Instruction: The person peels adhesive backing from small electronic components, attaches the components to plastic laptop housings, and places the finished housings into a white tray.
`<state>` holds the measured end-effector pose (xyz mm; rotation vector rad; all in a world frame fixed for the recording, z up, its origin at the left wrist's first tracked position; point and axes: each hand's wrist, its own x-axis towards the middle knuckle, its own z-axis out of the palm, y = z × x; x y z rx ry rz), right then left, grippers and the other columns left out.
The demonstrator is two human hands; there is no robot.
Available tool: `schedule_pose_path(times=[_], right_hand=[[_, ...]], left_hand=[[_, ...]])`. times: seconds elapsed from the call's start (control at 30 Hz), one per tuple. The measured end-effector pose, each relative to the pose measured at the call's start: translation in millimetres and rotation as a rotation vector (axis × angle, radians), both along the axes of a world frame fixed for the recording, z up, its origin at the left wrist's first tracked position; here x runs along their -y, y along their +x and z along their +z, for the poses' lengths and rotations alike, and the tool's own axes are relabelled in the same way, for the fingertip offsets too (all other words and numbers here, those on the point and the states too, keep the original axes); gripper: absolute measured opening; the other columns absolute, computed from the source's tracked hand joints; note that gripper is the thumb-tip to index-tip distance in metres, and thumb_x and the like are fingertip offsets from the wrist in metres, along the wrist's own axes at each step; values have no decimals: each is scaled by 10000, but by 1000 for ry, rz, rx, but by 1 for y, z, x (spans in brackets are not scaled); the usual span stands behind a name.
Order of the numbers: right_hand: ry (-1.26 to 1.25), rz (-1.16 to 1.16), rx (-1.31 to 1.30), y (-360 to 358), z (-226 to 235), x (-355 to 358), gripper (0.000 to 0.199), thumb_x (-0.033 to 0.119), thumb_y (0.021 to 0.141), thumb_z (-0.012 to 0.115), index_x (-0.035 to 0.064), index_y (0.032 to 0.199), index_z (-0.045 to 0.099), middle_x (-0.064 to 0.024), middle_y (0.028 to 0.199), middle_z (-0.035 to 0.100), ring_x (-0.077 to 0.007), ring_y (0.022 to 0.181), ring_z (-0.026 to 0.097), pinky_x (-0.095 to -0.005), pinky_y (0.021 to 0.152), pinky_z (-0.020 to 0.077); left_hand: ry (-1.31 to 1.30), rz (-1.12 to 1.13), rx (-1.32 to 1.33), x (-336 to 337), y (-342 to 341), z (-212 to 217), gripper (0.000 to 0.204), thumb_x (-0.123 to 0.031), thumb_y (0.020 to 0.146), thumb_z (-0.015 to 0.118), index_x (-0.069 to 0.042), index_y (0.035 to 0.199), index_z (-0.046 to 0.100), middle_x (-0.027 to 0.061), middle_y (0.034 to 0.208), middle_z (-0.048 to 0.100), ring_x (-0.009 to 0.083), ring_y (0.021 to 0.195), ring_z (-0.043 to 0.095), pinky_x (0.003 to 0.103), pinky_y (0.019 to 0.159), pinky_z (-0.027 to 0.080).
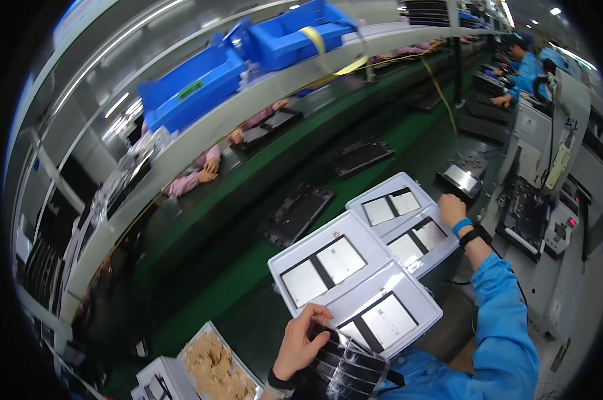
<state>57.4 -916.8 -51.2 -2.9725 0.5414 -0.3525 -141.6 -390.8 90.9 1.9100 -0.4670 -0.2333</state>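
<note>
The clear pack of black strips is at the bottom middle of the frame, and the left hand grips its top edge with thumb and fingers. The right hand is curled at the edge of a white tray, right of the middle; I cannot tell if it has anything. This looks like a holding step, and any move seems to need a soft, steady pinch.

Long grn bench, gry shelf above, ceiling lts lit.
</note>
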Motion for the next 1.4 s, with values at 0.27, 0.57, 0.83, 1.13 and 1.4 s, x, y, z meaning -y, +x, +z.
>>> schedule_pose_path(times=[0.27, 0.57, 0.83, 1.13, 1.4], right_hand=[[915, 961, 190, -102, 188, -177, 345, 194, 1027, 676, 21, 1323, 715, -108, 1305, 730, -225, 1116, 698, -337, 926, 548], [1403, 1008, -91, -150, 200, -269, 470, 4, 893, 834, -13, 1336, 677, -94, 1126, 740, -142, 1067, 702, -288, 956, 564], [1123, 981, 122, -154, 190, -273, 331, 15, 877, 849, -11, 1197, 770, -95, 1065, 792, -128, 858, 731, -247, 765, 571], [855, 911, 651, -144, 188, -252, 226, -58, 828, 828, -14, 1045, 785, -134, 957, 803, -220, 862, 782, -288, 787, 601], [1113, 815, -130, -38, 184, -232, 219, 10, 906, 796, -43, 1112, 742, -125, 900, 790, -133, 784, 765, -243, 703, 601]], left_hand=[[-298, 406, 186, -2, 17, 19, 90, -51, 1011, 738, -13, 981, 662, -67, 794, 608, -13, 718, 508, 181, 640, 405], [-142, 529, 580, -11, 6, 4, 218, -68, 973, 792, 19, 840, 642, -5, 655, 583, 74, 601, 507, 255, 568, 406], [-205, 524, 432, 5, 8, 25, 224, -29, 898, 869, 13, 956, 657, 42, 838, 757, 64, 758, 684, 208, 666, 536], [68, 554, 349, 15, 24, 23, 244, -99, 881, 897, 40, 895, 697, 66, 756, 766, 47, 710, 683, 221, 618, 522], [431, 179, 404, 26, 78, 26, 429, -459, 885, 859, -83, 1048, 732, 98, 700, 734, 290, 645, 744, 344, 584, 549]])
